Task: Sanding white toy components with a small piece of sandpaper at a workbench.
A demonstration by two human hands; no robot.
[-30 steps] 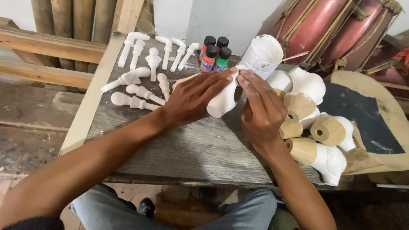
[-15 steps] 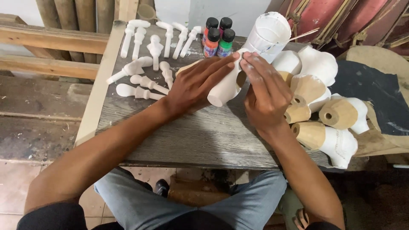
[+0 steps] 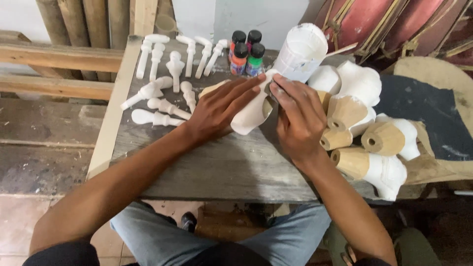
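White-painted wooden piece point(image 3: 249, 116) lying tilted near the middle of the grey plank worktop point(image 3: 221, 162), one end toward the near edge, the other under the fingers. Gripped from both sides: left hand point(image 3: 219, 111) laid over its left flank with fingers stretched across the top; right hand point(image 3: 298, 120) pressed against its right flank, fingertips meeting those of the left at the upper end. Both hands closed on the piece, touching each other at the fingertips.

Just behind the fingertips, four small paint bottles point(image 3: 246, 58) with black caps, bunched together; orange, green and red contents visible. Beside these, to the right, a white plastic tub point(image 3: 301, 51) lying tilted.

On the right of the worktop, touching or just beside the right hand, a cluster of chunky wooden pieces point(image 3: 364, 123), part white, part bare tan wood, several showing a hole in the cut end.

On the left of the worktop, a scatter of slim white turned pegs point(image 3: 165, 93), some in a row at the far edge, others lying loose nearer the left hand.

Beyond the right edge, a dark sheet point(image 3: 428, 118) and red drums point(image 3: 394, 24) bound with cord. Blue jeans point(image 3: 162, 236) below the near edge.
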